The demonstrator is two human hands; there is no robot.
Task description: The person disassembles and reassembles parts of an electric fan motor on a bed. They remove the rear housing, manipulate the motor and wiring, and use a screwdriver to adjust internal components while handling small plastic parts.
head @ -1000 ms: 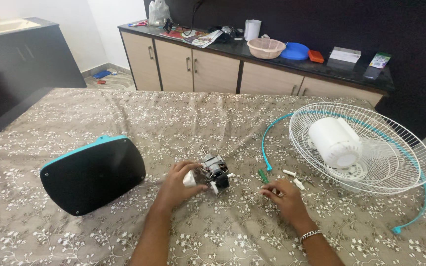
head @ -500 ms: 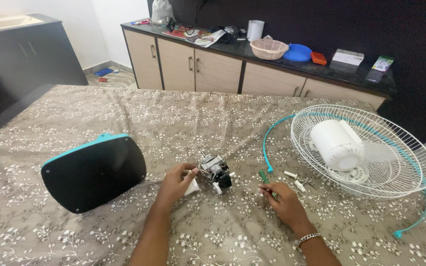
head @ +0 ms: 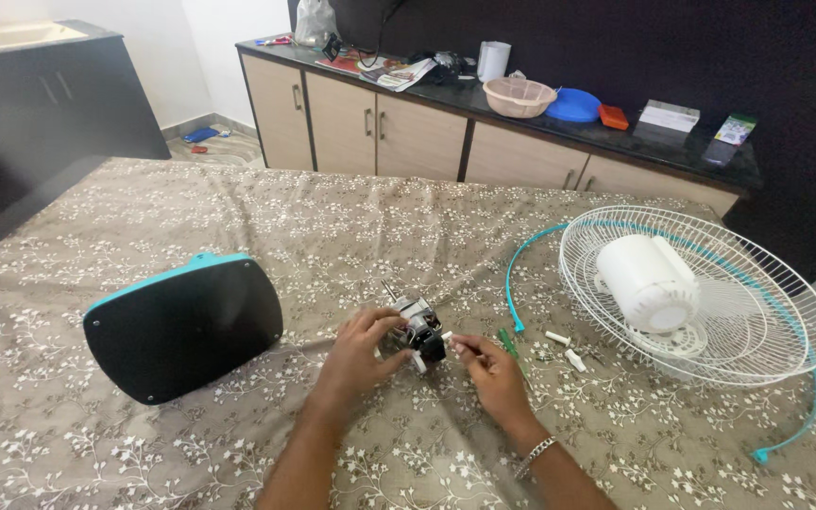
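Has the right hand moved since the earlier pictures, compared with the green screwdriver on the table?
Yes. The right hand has moved left, away from the green screwdriver, and now touches the small motor held by the left hand.

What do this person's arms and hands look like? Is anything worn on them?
Both forearms are bare, with no sleeves or gloves in view. The left hand wears nothing that shows. The right hand has a thin, silvery chain bracelet at the wrist. No rings or watch are visible.

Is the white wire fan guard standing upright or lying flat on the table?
Lying flat. The white wire fan guard rests on the patterned tablecloth, its open side up, with a white plastic motor cover in it.
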